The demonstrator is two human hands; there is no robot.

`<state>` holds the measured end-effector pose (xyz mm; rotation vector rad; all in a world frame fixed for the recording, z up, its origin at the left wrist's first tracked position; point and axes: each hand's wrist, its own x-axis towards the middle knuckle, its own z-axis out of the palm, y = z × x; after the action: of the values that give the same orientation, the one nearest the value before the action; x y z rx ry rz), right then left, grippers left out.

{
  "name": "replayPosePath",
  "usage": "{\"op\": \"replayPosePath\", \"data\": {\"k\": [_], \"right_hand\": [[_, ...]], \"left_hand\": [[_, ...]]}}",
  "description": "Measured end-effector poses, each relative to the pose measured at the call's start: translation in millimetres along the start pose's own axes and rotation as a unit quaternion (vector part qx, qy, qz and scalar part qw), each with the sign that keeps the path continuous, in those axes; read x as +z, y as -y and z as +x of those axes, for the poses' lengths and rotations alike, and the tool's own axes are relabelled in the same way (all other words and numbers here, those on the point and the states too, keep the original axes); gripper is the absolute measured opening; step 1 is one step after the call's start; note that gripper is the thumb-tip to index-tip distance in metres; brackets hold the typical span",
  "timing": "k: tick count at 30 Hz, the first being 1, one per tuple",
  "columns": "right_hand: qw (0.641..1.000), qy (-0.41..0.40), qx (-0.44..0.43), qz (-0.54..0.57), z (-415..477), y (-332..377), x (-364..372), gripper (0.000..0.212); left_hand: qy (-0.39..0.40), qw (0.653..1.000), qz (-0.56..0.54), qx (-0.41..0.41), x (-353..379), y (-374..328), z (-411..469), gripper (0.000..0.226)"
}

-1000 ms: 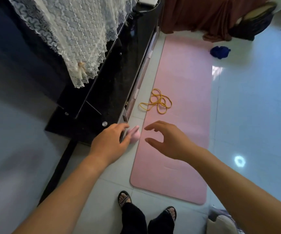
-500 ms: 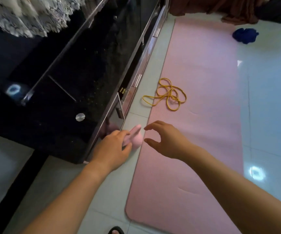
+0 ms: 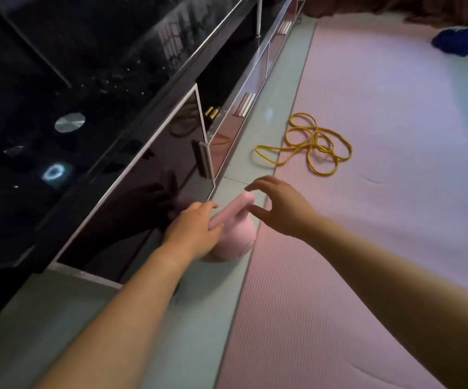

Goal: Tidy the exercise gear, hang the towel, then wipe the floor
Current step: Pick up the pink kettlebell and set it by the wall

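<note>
Head view, items as seen.

1. Kettlebell [image 3: 237, 237]: pink, smooth and matte, with a rounded body and a thick bar handle. It sits at centre frame on the floor [image 3: 199, 304], a pale glossy tile strip, between the cabinet [image 3: 143, 178] and the mat [image 3: 367, 220], touching or just beside the mat's edge. The body is down and the handle up. The handle's long axis slants from lower left to upper right of the frame.

2. Your left hand [image 3: 193, 234]: curled round the lower-left end of the handle, fingers over the bar and thumb under it.

3. Your right hand [image 3: 280, 211]: fingers spread and bent, thumb apart, holding nothing. It is just beside the handle's upper end; contact cannot be told.

4. Mat: pink, finely ribbed foam, flat and long, filling the right of the frame.

5. Cord [image 3: 311, 144]: yellow, thin, in loose loops, lying half on the mat and half on the tile, above centre.

6. Cabinet: black, mirror-gloss, with silver edging and bar handles, on the left of the frame. Your left hand is reflected in its door.

7. Cloth [image 3: 457, 42]: blue, fuzzy and bunched, upper right.
</note>
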<state>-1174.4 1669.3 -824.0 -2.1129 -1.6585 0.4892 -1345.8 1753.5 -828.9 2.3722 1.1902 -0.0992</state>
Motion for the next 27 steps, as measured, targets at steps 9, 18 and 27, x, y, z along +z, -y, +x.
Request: {"op": "replayPosePath", "data": {"k": [9, 18, 27], "right_hand": [[0.991, 0.046, -0.061, -0.108, 30, -12, 45, 0.048], [0.989, 0.043, -0.096, -0.103, 41, -20, 64, 0.043], [0.995, 0.006, -0.086, -0.046, 11, -31, 65, 0.034]], "left_hand": [[-0.048, 0.997, -0.06, 0.027, 31, 19, 15, 0.037], [-0.091, 0.988, -0.117, 0.03, 49, 25, 12, 0.032], [-0.057, 0.991, -0.096, 0.067, 51, 35, 7, 0.031]]}}
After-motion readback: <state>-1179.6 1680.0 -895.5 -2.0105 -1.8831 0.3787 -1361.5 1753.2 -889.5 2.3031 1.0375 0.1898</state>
